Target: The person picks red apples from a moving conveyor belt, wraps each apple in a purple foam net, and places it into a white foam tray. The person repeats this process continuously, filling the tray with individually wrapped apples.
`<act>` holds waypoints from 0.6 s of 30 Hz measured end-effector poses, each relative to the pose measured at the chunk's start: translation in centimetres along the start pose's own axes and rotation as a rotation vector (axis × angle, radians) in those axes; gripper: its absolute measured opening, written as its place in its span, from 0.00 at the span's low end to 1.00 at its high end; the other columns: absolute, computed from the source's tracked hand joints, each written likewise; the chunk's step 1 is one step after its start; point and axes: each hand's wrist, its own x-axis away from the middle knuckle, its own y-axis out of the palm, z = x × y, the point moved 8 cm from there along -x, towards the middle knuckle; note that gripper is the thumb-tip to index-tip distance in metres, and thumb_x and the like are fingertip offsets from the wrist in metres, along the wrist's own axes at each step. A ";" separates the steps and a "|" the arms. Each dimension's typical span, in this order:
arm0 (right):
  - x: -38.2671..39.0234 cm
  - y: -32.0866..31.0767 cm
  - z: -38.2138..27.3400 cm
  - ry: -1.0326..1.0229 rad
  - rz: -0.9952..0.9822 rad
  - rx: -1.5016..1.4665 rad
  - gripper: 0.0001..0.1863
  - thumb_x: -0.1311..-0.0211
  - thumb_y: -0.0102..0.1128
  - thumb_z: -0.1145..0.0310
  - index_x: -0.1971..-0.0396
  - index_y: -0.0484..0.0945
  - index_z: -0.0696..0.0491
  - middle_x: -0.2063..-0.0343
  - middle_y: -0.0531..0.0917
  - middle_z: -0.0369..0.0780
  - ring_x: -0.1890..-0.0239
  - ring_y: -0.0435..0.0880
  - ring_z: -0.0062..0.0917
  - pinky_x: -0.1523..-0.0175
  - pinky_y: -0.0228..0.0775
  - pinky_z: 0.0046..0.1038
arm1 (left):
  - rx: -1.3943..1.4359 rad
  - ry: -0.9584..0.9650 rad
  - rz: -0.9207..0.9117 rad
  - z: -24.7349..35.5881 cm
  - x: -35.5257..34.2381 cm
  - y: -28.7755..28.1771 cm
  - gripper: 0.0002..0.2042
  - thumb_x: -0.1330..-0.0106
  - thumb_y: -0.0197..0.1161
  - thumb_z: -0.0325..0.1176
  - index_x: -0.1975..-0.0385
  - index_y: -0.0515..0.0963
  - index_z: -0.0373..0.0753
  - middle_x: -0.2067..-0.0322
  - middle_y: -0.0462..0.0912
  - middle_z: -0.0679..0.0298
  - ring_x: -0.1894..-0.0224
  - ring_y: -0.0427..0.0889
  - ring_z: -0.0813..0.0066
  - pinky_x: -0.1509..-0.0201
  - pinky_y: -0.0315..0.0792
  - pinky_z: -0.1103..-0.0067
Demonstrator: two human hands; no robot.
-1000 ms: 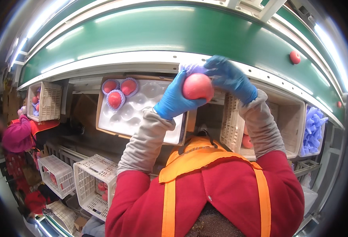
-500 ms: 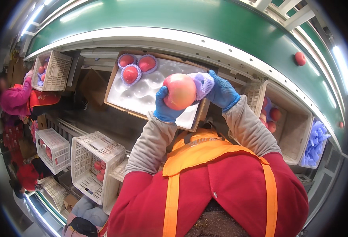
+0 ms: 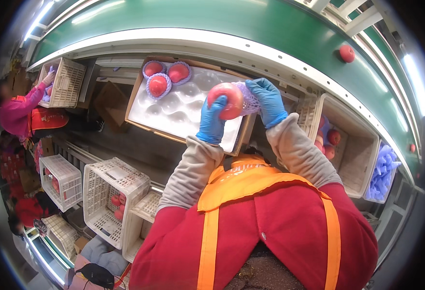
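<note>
My left hand [image 3: 213, 121], in a blue glove, grips a large red apple [image 3: 230, 100] by its left side, fingers over the front. My right hand [image 3: 268, 101], gloved the same, pinches the end of a purple foam net sleeve [image 3: 249, 98]. The sleeve's mouth covers the right side of the apple. Both hands are above the right part of a cardboard box [image 3: 140, 126] lined with a white moulded tray [image 3: 169, 113]. At the tray's far left corner sit three netted apples [image 3: 159, 85]; the other visible hollows hold nothing.
Beyond the box runs a green conveyor belt [image 3: 270, 29] carrying an apple [image 3: 347, 53]. On my right stand a crate [image 3: 352, 159] of apples and a bin of purple foam nets [image 3: 381, 175]. White crates [image 3: 110, 169] stand at left; a co-worker [image 3: 21, 113] reaches into another crate.
The foam net has been drawn further over the apple, and the apple has turned and risen slightly in my left hand. On the belt, the apple has shifted left.
</note>
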 end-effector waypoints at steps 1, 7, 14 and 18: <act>-0.1 0.2 -0.5 -0.128 0.023 0.116 0.02 0.41 0.64 0.72 0.71 0.79 0.52 0.75 0.79 0.28 0.73 0.73 0.11 0.67 0.69 0.15 | -0.191 0.096 0.018 0.1 -0.2 0.1 0.26 0.44 0.68 0.34 0.46 0.67 0.36 0.53 0.74 0.60 0.50 0.74 0.71 0.44 0.71 0.75; 2.5 1.6 -2.3 -0.356 0.095 0.252 0.05 0.40 0.64 0.69 0.69 0.78 0.54 0.76 0.76 0.27 0.72 0.69 0.09 0.68 0.65 0.13 | -0.416 0.394 0.127 -0.4 -0.7 1.6 0.33 0.49 0.71 0.28 0.43 0.60 0.36 0.52 0.72 0.61 0.51 0.74 0.72 0.46 0.72 0.77; 6.3 3.7 -4.6 -0.789 -0.001 0.796 0.08 0.47 0.68 0.74 0.66 0.81 0.53 0.77 0.73 0.33 0.76 0.73 0.18 0.71 0.67 0.21 | -0.588 0.535 0.180 0.1 -0.6 1.7 0.39 0.50 0.73 0.29 0.40 0.56 0.36 0.46 0.64 0.58 0.48 0.71 0.71 0.46 0.72 0.78; 5.6 2.1 -5.1 -0.900 -0.061 0.626 0.17 0.46 0.68 0.72 0.56 0.77 0.54 0.66 0.78 0.37 0.65 0.78 0.23 0.59 0.70 0.23 | -0.944 0.703 0.126 2.6 -0.1 2.6 0.45 0.60 0.79 0.41 0.42 0.60 0.34 0.53 0.67 0.54 0.49 0.69 0.59 0.43 0.65 0.69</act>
